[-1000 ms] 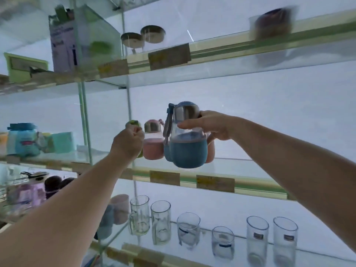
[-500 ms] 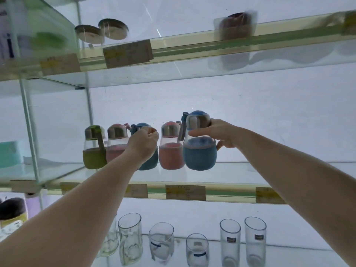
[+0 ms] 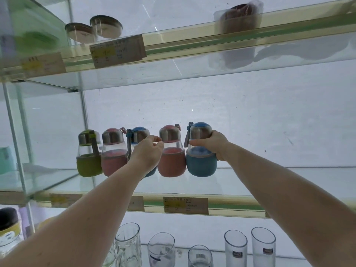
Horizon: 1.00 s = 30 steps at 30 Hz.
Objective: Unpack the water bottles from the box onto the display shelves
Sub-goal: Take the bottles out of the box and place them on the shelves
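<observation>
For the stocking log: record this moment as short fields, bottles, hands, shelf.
bottles in row: five, on the middle glass shelf
order from left: green bottle, pink bottle, blue bottle partly hidden, second pink bottle, end blue bottle
right hand: grips the end blue bottle at its neck
left hand: fingers curled in front of the partly hidden blue bottle; grip unclear
shelf below: clear drinking glasses

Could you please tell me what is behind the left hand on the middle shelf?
A blue bottle stands behind the left hand; only its steel cap, strap and a sliver of sleeve show. The hand covers its body, so any contact is unclear.
</observation>
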### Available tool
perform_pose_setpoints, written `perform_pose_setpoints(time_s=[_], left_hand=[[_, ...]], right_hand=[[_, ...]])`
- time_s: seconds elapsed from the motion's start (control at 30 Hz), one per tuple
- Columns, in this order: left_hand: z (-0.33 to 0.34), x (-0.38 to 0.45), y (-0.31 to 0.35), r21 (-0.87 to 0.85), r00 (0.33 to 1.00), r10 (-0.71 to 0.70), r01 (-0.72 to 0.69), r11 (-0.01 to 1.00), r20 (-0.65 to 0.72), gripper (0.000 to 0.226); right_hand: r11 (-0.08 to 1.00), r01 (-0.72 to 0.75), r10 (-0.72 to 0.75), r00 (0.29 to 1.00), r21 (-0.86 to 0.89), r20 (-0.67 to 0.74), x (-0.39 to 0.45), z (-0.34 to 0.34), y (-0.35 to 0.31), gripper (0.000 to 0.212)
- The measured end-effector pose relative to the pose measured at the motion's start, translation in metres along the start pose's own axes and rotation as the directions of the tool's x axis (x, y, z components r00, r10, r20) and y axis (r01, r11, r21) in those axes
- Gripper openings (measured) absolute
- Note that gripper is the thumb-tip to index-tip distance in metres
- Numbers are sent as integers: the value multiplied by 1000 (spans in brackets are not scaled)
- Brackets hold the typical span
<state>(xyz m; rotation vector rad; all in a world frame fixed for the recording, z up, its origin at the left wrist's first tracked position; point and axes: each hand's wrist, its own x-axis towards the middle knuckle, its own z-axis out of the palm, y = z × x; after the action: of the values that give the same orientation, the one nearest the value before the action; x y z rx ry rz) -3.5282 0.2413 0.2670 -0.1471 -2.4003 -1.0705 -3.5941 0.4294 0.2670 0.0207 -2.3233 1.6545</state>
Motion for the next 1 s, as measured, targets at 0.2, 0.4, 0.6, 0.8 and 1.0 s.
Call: perform_pose_setpoints(time_s=[0.2, 0.4, 0.6, 0.8, 1.0], left_hand=[[8, 1, -4, -24, 1000, -8, 8, 1000, 7, 31], [0, -2, -5, -10, 1000, -18, 18, 1000, -16, 33], [-18, -11, -15, 20, 998, -47, 48, 999, -52, 34], [-54, -35, -49, 60, 983, -127, 135, 989, -131, 29], [-115, -84, -121, 85, 905, -329, 363, 928, -270, 31]], right_hand=[[999, -12, 12, 1000, -52, -2, 7, 4, 2, 65], [970, 72, -91, 993, -230, -76, -11, -1, -18, 100], [809, 401, -492, 862, -429, -121, -45, 20, -61, 45], [804, 488, -438, 873, -341, 216, -81, 101, -82, 22], [919, 393, -342, 820, -17, 459, -128, 206, -76, 14]])
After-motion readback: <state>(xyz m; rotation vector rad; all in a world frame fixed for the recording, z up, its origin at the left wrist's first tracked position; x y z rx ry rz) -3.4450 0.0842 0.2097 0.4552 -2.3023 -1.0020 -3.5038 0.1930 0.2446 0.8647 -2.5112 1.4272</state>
